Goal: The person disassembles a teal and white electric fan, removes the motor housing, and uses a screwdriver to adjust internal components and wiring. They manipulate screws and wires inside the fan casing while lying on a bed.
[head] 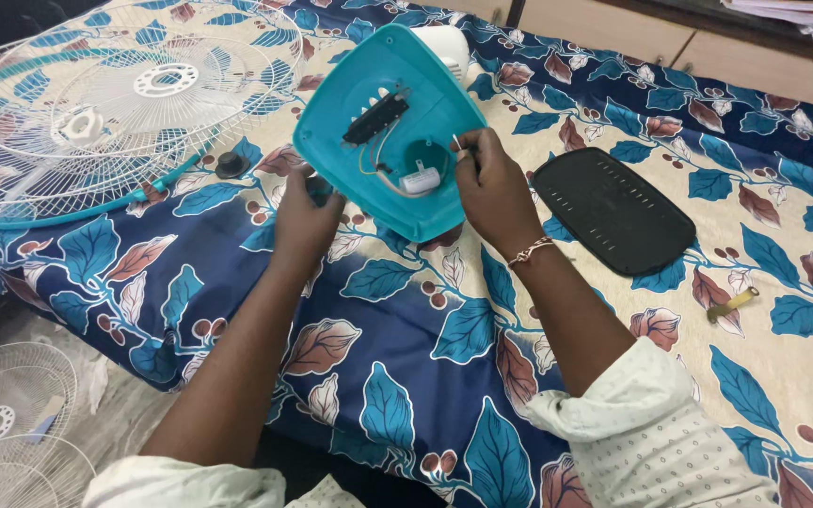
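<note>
The teal base (397,122) is held tilted, underside up, by the left hand (305,218) closed on its lower edge. Its right edge is gripped by the right hand (493,188); a black cover (612,209) lies just right.

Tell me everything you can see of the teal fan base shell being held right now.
The teal fan base shell looks like moulded plastic, roughly triangular with rounded corners, tilted up with its hollow underside facing the camera. Inside sit a black switch strip, thin wires and a small white part in a round recess. The left hand grips its lower left edge; the right hand holds its right edge. It hangs above the leaf-patterned bedsheet.
</note>
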